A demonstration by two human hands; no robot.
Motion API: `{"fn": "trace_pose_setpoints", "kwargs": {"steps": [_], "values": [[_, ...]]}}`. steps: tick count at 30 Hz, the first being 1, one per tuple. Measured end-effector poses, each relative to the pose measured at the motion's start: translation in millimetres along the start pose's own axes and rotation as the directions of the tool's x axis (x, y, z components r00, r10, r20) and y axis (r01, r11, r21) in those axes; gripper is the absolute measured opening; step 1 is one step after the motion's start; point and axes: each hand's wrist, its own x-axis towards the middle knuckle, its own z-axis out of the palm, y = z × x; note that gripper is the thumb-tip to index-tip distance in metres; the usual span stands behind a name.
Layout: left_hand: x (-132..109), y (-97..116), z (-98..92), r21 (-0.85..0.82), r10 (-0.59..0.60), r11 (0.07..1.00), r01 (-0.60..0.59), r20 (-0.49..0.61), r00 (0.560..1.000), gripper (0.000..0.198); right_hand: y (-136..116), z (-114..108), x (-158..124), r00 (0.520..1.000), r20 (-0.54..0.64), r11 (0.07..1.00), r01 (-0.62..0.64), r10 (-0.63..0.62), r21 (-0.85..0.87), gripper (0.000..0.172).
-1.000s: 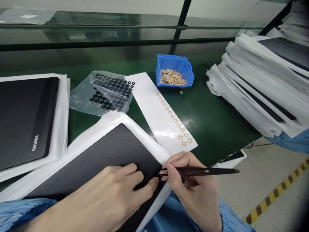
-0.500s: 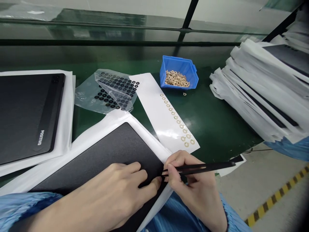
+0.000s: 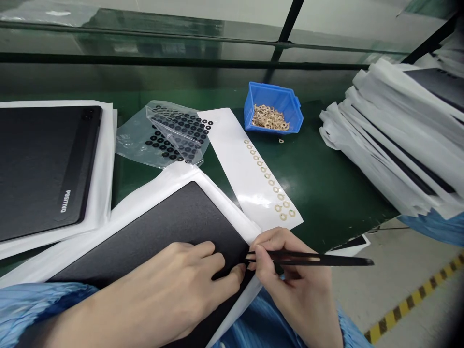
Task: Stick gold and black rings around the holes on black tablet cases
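Note:
A dark flat panel point(image 3: 145, 237) lies on white wrapping in front of me, one corner pointing away. My left hand point(image 3: 192, 285) rests on it, fingers curled, a fingertip at its right edge; whether anything is under the fingertips is hidden. My right hand point(image 3: 290, 275) pinches black tweezers point(image 3: 326, 259), their tips at the panel's right edge beside my left fingertip. What the tips touch is too small to tell. Behind the panel lie a white strip point(image 3: 232, 164) with pale rings along its right side and a clear bag point(image 3: 134, 135) with black rings.
A blue bin point(image 3: 273, 96) of small gold rings stands at the back, one loose ring point(image 3: 281, 141) before it. A dark tablet point(image 3: 39, 164) marked POSITIVO lies on wrapping at the left. Wrapped panels are stacked point(image 3: 391, 125) at the right, near a blue sleeve point(image 3: 435, 227).
The tweezers have swung to lie nearly level, their back end now lower and farther right. Both hands stay at the panel edge. The whole view has shifted slightly.

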Motion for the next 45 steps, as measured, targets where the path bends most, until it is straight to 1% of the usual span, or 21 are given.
{"fn": "trace_pose_setpoints", "kwargs": {"steps": [2,6,8,11,14,21,28,30,34,42,45], "values": [[-0.3,0.6,-1.1,0.005,-0.001,1.0,0.001,-0.002,1.0,0.044,-0.9,-2.1,2.3,0.999,0.034,1.0,0.011,-0.011,-0.005,0.016],[-1.5,1.6,-1.7,0.012,-0.005,1.0,0.005,-0.002,1.0,0.042,-0.9,-6.6,9.8,0.989,0.147,0.999,0.027,-0.023,-0.025,0.016],[-1.9,1.9,-1.5,0.018,-0.009,1.0,0.008,0.007,1.0,0.043,0.5,-7.6,12.7,0.985,0.172,0.999,0.038,-0.033,-0.029,0.016],[-1.9,2.3,-1.6,0.026,-0.01,1.0,0.009,0.028,1.0,0.044,3.9,-6.7,12.4,0.991,0.131,1.0,0.027,-0.028,0.009,0.017],[-0.9,2.1,-2.1,0.031,0.001,1.0,-0.002,0.018,1.0,0.044,6.0,-4.7,8.1,0.996,0.085,0.999,0.021,-0.025,0.044,0.017],[-0.3,0.7,-0.2,0.037,0.012,0.999,-0.012,-0.006,1.0,0.043,1.7,-3.7,6.0,0.997,0.074,1.0,0.017,-0.017,0.007,0.015],[-1.8,1.0,-0.5,0.038,0.022,0.999,-0.022,-0.018,1.0,0.049,2.6,-2.1,6.2,0.999,0.052,0.996,-0.006,0.001,0.09,0.016],[-0.9,0.7,-0.9,0.038,0.029,0.999,-0.028,-0.029,0.999,0.047,1.9,-2.1,6.1,0.998,0.055,0.996,-0.01,0.005,0.091,0.016],[0.6,0.3,-0.8,0.04,0.025,0.999,-0.023,-0.045,0.999,0.044,-0.5,-4.5,7.4,0.995,0.096,0.999,-0.011,0.006,0.051,0.016],[-1.4,0.4,1.8,0.028,0.027,0.999,-0.026,-0.039,0.999,0.041,-4.0,-9.6,14.6,0.975,0.214,0.998,0.061,-0.052,-0.035,0.018],[-1.7,0.0,2.7,0.019,0.019,1.0,-0.019,-0.031,0.999,0.04,-7.1,-11.5,18.5,0.96,0.273,0.995,0.084,-0.067,-0.054,0.018]]}}
